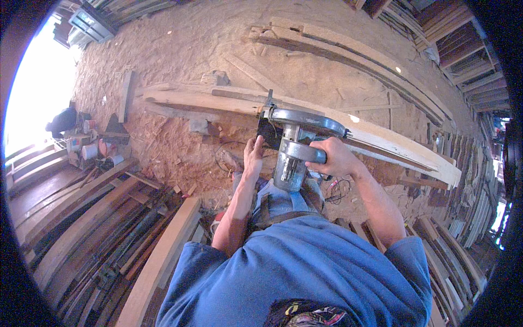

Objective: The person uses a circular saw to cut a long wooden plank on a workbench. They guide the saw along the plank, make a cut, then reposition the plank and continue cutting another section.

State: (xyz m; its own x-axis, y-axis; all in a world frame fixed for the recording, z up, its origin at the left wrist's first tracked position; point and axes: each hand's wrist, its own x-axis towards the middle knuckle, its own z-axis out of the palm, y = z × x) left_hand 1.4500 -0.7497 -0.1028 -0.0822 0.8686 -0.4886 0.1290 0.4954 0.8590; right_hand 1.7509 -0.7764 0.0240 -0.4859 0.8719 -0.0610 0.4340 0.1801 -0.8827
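A grey metal circular saw rests on a long pale wooden plank in front of me. The fingers of my right hand wrap round the saw's rear handle. My left hand has its fingers stretched out beside the black base plate at the saw's left. Its fingertips come up to the plate's edge; whether they press on it I cannot tell. The saw's body hides the plank directly beneath it, and the blade is not visible.
Long timbers lie on the sandy, chip-strewn ground beyond. Stacked boards fill the near left, with more stacks at the right. Loose cable lies near my legs. Several paint cans stand at the left by a bright opening.
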